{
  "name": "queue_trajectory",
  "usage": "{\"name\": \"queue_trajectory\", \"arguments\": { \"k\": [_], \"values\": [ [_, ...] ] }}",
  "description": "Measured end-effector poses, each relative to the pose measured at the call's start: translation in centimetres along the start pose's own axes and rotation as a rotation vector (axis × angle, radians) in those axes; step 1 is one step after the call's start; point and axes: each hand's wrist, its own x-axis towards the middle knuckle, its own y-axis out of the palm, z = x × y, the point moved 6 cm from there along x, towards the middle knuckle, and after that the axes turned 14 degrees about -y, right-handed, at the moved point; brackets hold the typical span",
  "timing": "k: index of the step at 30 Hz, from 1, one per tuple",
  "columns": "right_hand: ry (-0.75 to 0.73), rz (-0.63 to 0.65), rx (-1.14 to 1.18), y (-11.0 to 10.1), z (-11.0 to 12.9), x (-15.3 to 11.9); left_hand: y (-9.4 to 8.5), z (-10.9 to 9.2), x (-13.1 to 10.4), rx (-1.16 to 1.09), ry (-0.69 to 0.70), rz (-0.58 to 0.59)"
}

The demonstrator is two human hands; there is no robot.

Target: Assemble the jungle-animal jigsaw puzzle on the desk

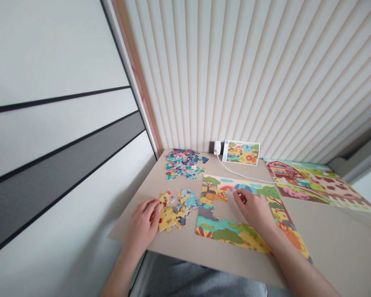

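A jigsaw puzzle with an animal scene (228, 236) lies partly assembled on the table, its frame joined around a bare gap in the middle. Over the upper part of that gap is my right hand (254, 206), its fingers curled together at the inner edge of the picture; whatever is between the fingertips is hidden. My left hand (144, 215) rests at the left side of a heap of loose yellow and blue puzzle pieces (169, 216). Its thumb and forefinger close around a red and yellow puzzle piece (153, 215), mostly covered by the fingers.
A second heap of purple and teal pieces (183, 161) lies at the back left. A tablet (242, 153) showing the animal picture leans against the pleated panel, beside a white charger (217, 147). Its cable (250, 177) crosses toward a farm puzzle (315, 183) on the right.
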Motion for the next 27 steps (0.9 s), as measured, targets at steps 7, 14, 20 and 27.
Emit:
{"name": "queue_trajectory", "arguments": {
  "k": [7,14,20,27],
  "values": [
    [0.013,-0.006,-0.028,0.3,-0.8,0.0,0.2,0.4,-0.1,0.072,-0.055,-0.020],
    [0.010,0.009,-0.029,0.4,-0.5,0.0,0.0,0.7,0.6,0.042,-0.090,0.000],
    [0.011,0.010,-0.060,-0.1,-0.2,-0.2,0.0,-0.5,3.0,0.216,-0.155,0.122],
    [-0.001,0.006,-0.072,-0.2,-0.2,-0.3,1.6,-2.0,5.5,0.235,-0.189,0.260]
  ]
}}
